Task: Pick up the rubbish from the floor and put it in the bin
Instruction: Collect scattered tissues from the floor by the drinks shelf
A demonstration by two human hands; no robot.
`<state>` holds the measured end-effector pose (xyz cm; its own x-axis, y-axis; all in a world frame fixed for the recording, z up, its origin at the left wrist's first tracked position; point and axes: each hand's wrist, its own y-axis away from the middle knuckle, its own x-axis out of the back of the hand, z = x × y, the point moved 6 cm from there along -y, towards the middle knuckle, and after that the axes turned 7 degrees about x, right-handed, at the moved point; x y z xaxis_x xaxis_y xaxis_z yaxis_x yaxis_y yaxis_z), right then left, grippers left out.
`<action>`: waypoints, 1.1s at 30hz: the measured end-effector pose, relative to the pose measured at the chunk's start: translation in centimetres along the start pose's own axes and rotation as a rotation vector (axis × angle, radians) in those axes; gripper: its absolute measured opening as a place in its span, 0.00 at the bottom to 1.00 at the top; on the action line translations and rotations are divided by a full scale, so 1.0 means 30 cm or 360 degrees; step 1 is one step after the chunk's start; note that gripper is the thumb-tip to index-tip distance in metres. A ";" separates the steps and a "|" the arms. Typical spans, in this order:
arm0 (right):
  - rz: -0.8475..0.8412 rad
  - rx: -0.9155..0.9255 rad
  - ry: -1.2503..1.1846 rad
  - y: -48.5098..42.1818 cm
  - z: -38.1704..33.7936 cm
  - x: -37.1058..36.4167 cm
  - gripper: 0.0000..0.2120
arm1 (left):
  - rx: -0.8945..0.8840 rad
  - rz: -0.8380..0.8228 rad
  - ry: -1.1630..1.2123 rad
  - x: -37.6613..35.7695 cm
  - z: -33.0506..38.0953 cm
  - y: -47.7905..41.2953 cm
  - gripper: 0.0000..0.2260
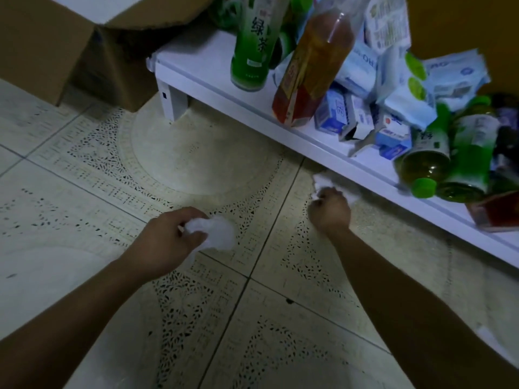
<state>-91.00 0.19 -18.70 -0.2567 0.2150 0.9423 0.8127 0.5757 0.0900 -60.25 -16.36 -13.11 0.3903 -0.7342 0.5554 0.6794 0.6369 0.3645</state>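
My left hand (168, 237) is closed around a crumpled white tissue (220, 233) just above the patterned tile floor (196, 153). My right hand (330, 207) is closed on a second piece of white tissue (320, 181) that lies on the floor at the front edge of a low white shelf (213, 80). Part of that tissue pokes out above and to the right of my knuckles. No bin is in view.
The low white shelf carries a green tea bottle (252, 43), an amber drink bottle (314, 68), small cartons (362, 119), white packets and tipped green bottles (446, 161). Cardboard boxes (47, 49) stand at the upper left. A small dark speck (289, 300) lies on the tiles.
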 end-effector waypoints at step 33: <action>-0.2046 0.1784 -0.1649 1.569 -2.199 0.283 0.08 | 0.0982 0.1886 -0.0581 1.401 -0.257 1.773 0.04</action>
<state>-20.42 -22.92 14.80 -0.8005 -0.5975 -0.0461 -0.5852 0.7959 -0.1550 -2.92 -15.16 23.85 0.2873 0.3541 0.8900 -0.3593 0.9011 -0.2426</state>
